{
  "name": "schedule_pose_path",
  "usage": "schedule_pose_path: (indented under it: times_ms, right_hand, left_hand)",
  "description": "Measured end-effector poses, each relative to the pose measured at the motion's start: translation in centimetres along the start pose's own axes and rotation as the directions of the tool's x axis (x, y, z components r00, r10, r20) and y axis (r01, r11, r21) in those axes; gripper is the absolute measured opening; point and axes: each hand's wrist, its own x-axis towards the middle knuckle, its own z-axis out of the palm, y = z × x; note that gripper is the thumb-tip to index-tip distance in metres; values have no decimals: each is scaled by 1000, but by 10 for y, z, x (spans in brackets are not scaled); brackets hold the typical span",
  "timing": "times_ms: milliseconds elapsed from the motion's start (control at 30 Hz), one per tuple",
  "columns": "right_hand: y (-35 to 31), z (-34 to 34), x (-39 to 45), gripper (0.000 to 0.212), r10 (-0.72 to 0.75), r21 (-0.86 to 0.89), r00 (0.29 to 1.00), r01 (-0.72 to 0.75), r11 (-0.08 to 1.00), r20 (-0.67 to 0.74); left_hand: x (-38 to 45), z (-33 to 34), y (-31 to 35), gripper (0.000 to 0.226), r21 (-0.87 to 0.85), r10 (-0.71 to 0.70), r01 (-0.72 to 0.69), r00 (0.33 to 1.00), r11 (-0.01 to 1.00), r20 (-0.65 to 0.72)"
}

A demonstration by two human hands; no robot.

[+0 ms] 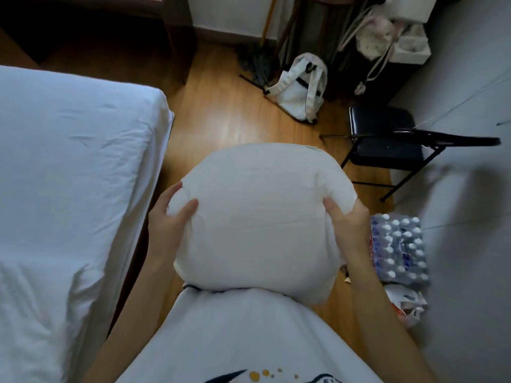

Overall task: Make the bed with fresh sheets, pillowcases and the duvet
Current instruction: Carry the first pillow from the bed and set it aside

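Note:
A plump white pillow [260, 217] hangs in front of my chest, above the wooden floor. My left hand [168, 219] grips its left edge, thumb pressed into the top and fingers curled round the side. My right hand [345, 219] grips the right edge the same way. The bed [69, 167] lies to my left, covered with a smooth white sheet. A bunched white cover [36, 294] lies on the bed's near end.
A black folding chair [387, 145] stands at the right by the wall. A white backpack [301, 87] and a mop [257, 64] sit on the floor ahead. A pack of water bottles [401, 250] and a plastic bag [406, 302] lie on the floor at my right.

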Motion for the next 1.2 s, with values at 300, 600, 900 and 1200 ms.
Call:
schedule_pose_path:
  times_ms: [300, 600, 900, 1200]
  right_hand:
    - [-121, 101, 171, 38, -59, 120, 998, 59, 991, 3]
    - [-186, 242, 362, 24, -117, 94, 974, 100, 990, 194]
    - [-317, 389, 583, 25, -228, 59, 873, 225, 972, 431]
    - [-384, 526, 688, 28, -162, -11, 792, 208, 978, 588]
  left_hand:
    - [217, 7, 90, 43, 7, 60, -60, 997, 998, -45]
    - [387, 23, 117, 32, -60, -87, 74, 965, 995, -247]
    - [578, 52, 202, 38, -126, -197, 155, 846, 980, -496]
    - [716, 30, 232, 40, -215, -297, 207, 723, 954, -623]
